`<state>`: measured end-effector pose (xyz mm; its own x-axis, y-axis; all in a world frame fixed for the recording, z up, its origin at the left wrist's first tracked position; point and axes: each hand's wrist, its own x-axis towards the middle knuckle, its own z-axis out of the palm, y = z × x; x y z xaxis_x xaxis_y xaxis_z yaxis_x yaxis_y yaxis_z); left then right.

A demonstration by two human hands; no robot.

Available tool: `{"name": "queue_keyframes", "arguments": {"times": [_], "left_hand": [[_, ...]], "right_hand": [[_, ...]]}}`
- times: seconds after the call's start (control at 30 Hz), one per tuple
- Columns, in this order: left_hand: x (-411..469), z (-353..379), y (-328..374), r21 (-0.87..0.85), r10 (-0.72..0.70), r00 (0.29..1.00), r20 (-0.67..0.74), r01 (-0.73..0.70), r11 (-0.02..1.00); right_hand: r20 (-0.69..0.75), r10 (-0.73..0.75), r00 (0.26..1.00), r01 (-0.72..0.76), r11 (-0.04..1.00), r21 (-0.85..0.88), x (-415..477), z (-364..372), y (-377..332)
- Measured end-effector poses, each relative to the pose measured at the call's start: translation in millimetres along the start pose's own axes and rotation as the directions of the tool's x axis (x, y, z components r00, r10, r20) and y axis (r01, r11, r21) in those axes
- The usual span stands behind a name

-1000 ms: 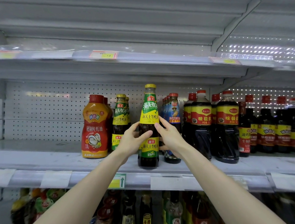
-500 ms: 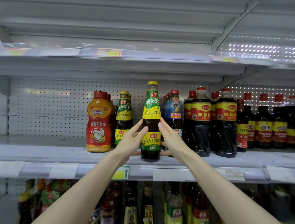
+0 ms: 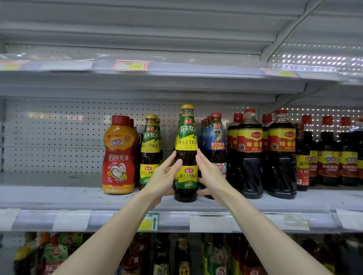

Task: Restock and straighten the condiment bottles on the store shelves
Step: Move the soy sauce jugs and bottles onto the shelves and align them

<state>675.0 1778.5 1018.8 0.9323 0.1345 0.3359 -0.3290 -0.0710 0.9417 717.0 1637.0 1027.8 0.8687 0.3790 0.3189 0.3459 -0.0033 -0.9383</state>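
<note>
A tall oyster sauce bottle (image 3: 185, 158) with a yellow cap and a green-and-yellow label stands upright near the front of the middle shelf (image 3: 79, 202). My left hand (image 3: 163, 177) holds its left side, thumb laid across the dark glass in front. My right hand (image 3: 209, 173) presses flat against its right side with straight fingers. Matching bottles (image 3: 149, 147) stand just to the left, partly hidden by my left hand. A row of blue-labelled bottles (image 3: 217, 135) stands right behind my right hand.
A red-and-orange squeeze bottle (image 3: 118, 156) stands left of the group, with bare shelf beyond it. Big dark soy sauce bottles (image 3: 281, 153) and smaller ones (image 3: 329, 162) fill the right. The upper shelf edge (image 3: 131, 66) hangs overhead. More bottles (image 3: 182, 262) crowd the lower shelf.
Both hands stay on the same bottle, which sits slightly further in on the shelf. My left thumb has straightened on the glass. The view has shifted a little.
</note>
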Motion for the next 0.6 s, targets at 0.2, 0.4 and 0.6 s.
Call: {"name": "queue_keyframes", "arguments": {"times": [0.2, 0.4, 0.6], "left_hand": [[9, -2, -3, -0.004, 0.004, 1.000, 0.007, -0.004, 1.000], [13, -3, -3, -0.010, 0.014, 1.000, 0.006, -0.014, 1.000], [19, -5, -6, -0.009, 0.025, 1.000, 0.009, -0.025, 1.000]], "right_hand": [[-0.026, 0.003, 1.000, -0.003, 1.000, -0.008, 9, 1, 4], [-0.024, -0.004, 1.000, 0.004, 1.000, -0.015, 17, 1, 7], [-0.030, -0.009, 1.000, 0.009, 1.000, -0.017, 22, 3, 9]]}}
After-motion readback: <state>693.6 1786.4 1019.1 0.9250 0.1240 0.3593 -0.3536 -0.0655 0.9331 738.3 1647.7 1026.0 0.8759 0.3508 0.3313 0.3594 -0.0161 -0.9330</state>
